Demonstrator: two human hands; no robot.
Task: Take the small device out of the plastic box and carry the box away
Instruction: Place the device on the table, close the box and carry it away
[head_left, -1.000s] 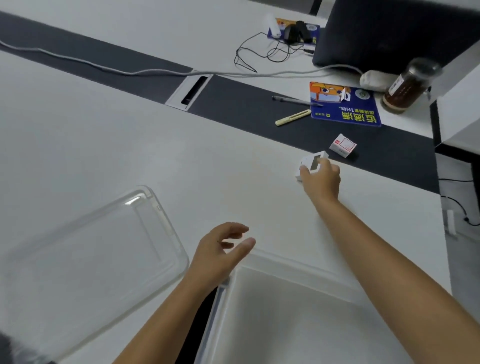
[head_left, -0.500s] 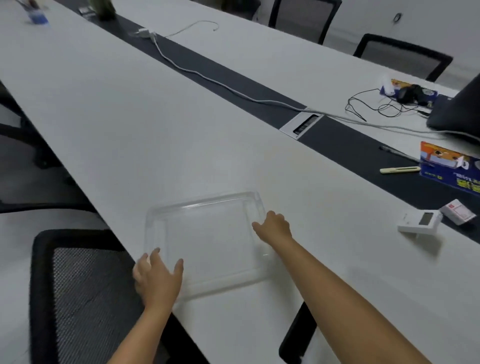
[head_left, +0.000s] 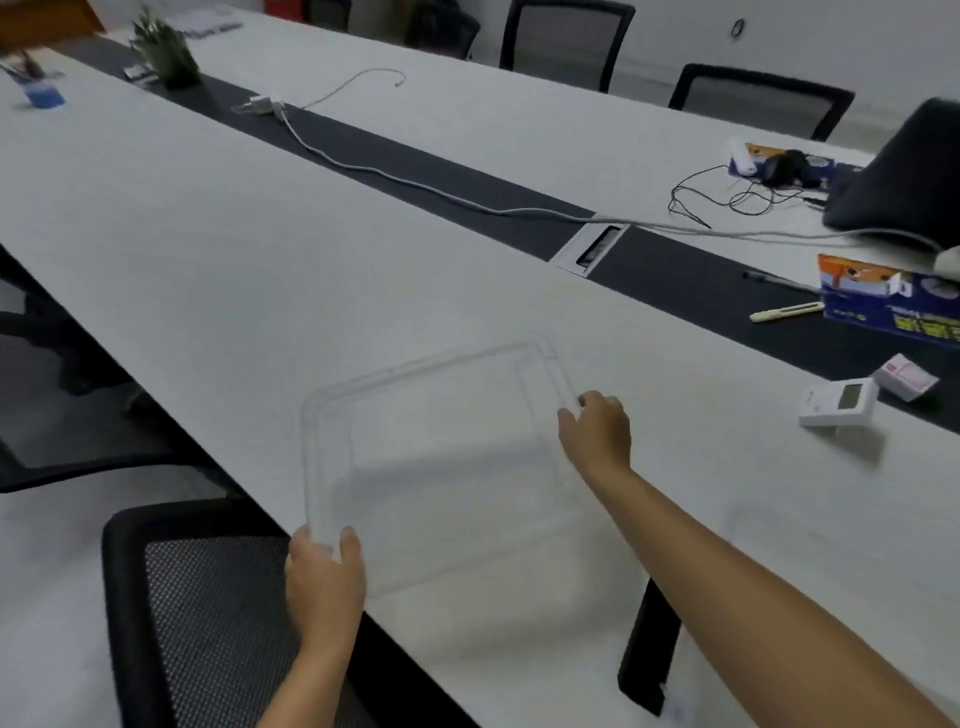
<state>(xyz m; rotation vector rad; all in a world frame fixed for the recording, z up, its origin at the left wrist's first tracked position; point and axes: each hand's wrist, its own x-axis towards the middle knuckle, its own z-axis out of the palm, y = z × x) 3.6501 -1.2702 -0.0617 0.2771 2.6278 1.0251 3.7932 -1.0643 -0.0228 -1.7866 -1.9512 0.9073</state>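
Observation:
A clear plastic lid (head_left: 441, 457) is held a little above the white table (head_left: 260, 270), near its front edge. My left hand (head_left: 324, 577) grips the lid's near left corner. My right hand (head_left: 597, 431) grips its right edge. The small white device (head_left: 836, 402) with a grey screen stands on the table far to the right, apart from both hands. The plastic box itself is out of view.
A small red-and-white carton (head_left: 906, 376) lies beside the device. A blue booklet (head_left: 893, 301), a pale pen (head_left: 787, 312), cables (head_left: 415, 182) and a dark bag (head_left: 904, 176) lie further back. A black mesh chair (head_left: 197, 613) stands under my left arm.
My right hand left the device on the table and moved left. Both hands took hold of the clear lid, which has now risen off the table. The view swung left.

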